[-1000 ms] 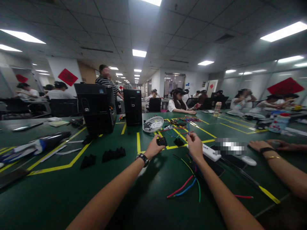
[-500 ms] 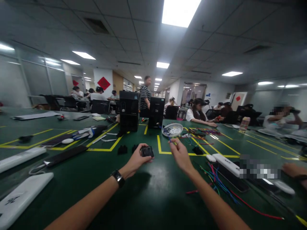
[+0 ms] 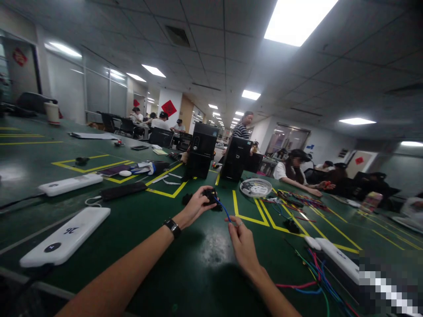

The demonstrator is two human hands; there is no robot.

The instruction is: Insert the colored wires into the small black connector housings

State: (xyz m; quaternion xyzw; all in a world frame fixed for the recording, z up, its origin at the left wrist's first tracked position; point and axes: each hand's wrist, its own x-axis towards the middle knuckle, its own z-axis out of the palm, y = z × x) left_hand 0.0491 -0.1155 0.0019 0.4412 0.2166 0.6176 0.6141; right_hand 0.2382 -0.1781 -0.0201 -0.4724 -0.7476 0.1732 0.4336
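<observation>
My left hand (image 3: 194, 207), with a dark watch on its wrist, grips a small black plastic block (image 3: 217, 204). My right hand (image 3: 243, 244) pinches a blue wire (image 3: 225, 208) between thumb and fingertip. The wire runs up from that pinch to the face of the black block. Whether its end sits inside the block I cannot tell. Just behind my left hand, another black part (image 3: 187, 199) lies on the green table (image 3: 205, 273), partly hidden by the fingers.
Two black computer towers (image 3: 202, 149) stand ahead. A white basket (image 3: 255, 188) sits right of them, with several loose wires (image 3: 306, 200) beyond. More coloured wires (image 3: 319, 270) lie at my right. White numbered power banks (image 3: 68, 237) rest at left. People sit at the tables behind.
The blue wire now stretches between my right hand and the black block, which has turned in my left hand. My right hand has come lower and nearer. The view has swung left and tilted.
</observation>
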